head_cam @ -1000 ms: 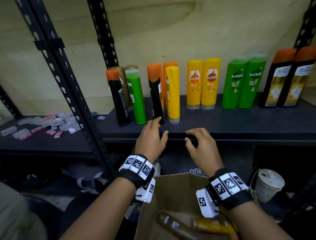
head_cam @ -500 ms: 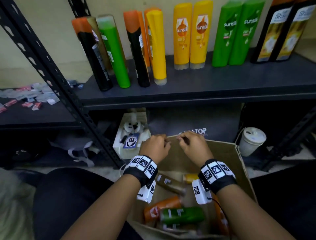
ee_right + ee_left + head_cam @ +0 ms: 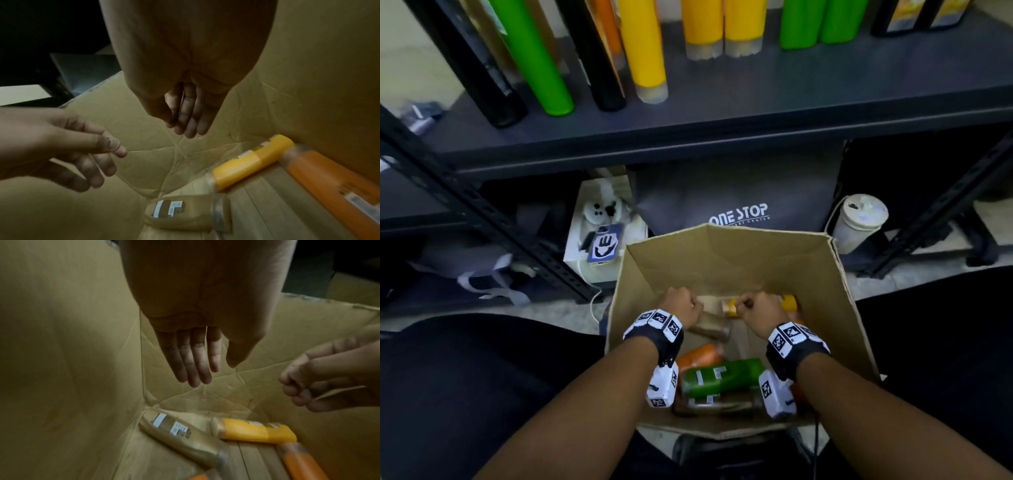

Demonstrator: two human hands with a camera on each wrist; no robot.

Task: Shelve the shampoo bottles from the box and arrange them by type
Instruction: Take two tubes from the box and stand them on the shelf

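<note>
Both my hands are down inside the open cardboard box (image 3: 722, 236). In the left wrist view my left hand (image 3: 213, 369) hangs with straight fingers, empty, above a gold bottle (image 3: 180, 434) lying in the box's far corner. My right hand (image 3: 180, 128) is also empty, fingers relaxed, above a yellow bottle (image 3: 251, 160) and an orange one (image 3: 329, 178). In the head view the left hand (image 3: 683, 305) and right hand (image 3: 751, 306) sit side by side; a green bottle (image 3: 722, 377) lies nearer me. Sorted bottles stand on the dark shelf (image 3: 756, 113).
A grey "ONE STOP" bag (image 3: 736, 195) stands under the shelf behind the box. A white lidded cup (image 3: 859, 219) is to the right, a white carton with a phone (image 3: 602, 240) to the left. A black perforated post (image 3: 493, 219) slants at left. My dark-clad legs flank the box.
Both hands have come down from the shelf's front edge into the box, fingers now hanging over the bottles. The head view has tilted down with them.
</note>
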